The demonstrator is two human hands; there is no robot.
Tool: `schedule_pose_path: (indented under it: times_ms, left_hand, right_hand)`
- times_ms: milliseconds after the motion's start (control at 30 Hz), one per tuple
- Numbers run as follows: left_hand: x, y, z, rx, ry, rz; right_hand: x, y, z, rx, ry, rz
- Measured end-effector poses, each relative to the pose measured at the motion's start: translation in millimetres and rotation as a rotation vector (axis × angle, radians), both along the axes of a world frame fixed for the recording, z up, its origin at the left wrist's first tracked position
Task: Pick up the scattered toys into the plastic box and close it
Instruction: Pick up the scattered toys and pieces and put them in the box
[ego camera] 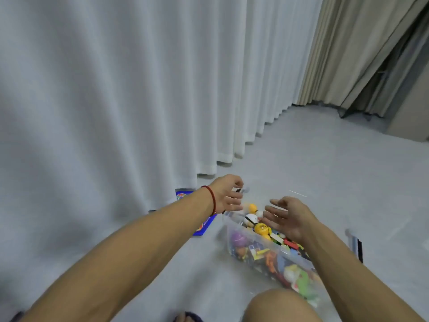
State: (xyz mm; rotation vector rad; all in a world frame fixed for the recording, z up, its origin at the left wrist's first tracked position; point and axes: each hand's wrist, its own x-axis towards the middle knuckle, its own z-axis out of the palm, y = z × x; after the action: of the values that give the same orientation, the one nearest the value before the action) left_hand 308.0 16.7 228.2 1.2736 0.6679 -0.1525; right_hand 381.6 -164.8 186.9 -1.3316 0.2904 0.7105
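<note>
A clear plastic box (234,231) stands on the grey floor, filled with several colourful toys such as yellow and white figures (260,227) and small bricks. My left hand (228,194), with a red cord on the wrist, hovers over the box's far left corner with curled, spread fingers; a small dark piece shows at its fingertips, and whether it is gripped is unclear. My right hand (287,216) hovers over the box's far right side, fingers spread, holding nothing. Motion blur softens both hands.
A white curtain (116,101) hangs along the left, beige curtains at the back right. A blue printed flat item (204,225) lies by the curtain, left of the box. A clear lid-like piece with a dark edge (356,245) lies right of the box. My knee (281,306) sits below.
</note>
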Motion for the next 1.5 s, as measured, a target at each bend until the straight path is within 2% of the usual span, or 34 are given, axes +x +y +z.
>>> schedule_pose_path:
  times_ms: [167,367,500,600,767,867,900,1000,1067,1167,1267,1400,1500]
  left_hand:
    - [-96,84,-13,0.206,0.122,0.154]
    - [-217,166,-46,0.227,0.212,0.358]
    - [-276,217,-91,0.278,0.287,0.508]
    - [-313,254,-131,0.494,0.407,0.481]
    - [-366,294,-211,0.827,0.582,0.234]
    - [-397,315,-249,1.301,0.819,0.050]
    - [-406,317,-258,1.405,0.870,0.010]
    - [-412,308,-283,1.593,0.869,-0.031]
    - [-409,297,-304,1.572,0.842,-0.060]
    - [-405,285,-333,1.398,0.747,-0.066]
    - [-408,288,-347,1.319,0.763,-0.033]
    - [-419,305,-348,1.287,0.706,0.087]
    - [-419,315,-344,1.259,0.777,0.017]
  right_hand:
    - [-54,93,-2,-0.193,-0.147,0.525]
    - [-113,211,-28,-0.378,-0.305,1.010]
    - [-154,291,-60,-0.525,-0.569,1.287]
    - [-184,339,-95,-0.601,-0.803,1.510]
    - [-220,396,-176,-0.691,-1.099,1.763]
    - [-235,415,-224,-0.682,-1.178,1.850]
    - [-241,418,-238,-0.676,-1.236,1.864]
    - [-263,427,-273,-0.667,-1.503,1.859]
    - [-277,438,-292,-0.624,-1.577,1.800]
    - [-291,447,-308,-0.639,-1.568,1.734]
    - [-296,449,-319,-0.665,-1.627,1.705]
    - [-295,455,-325,-0.625,-1.563,1.656]
    - [-295,460,-329,-0.637,-1.505,1.676]
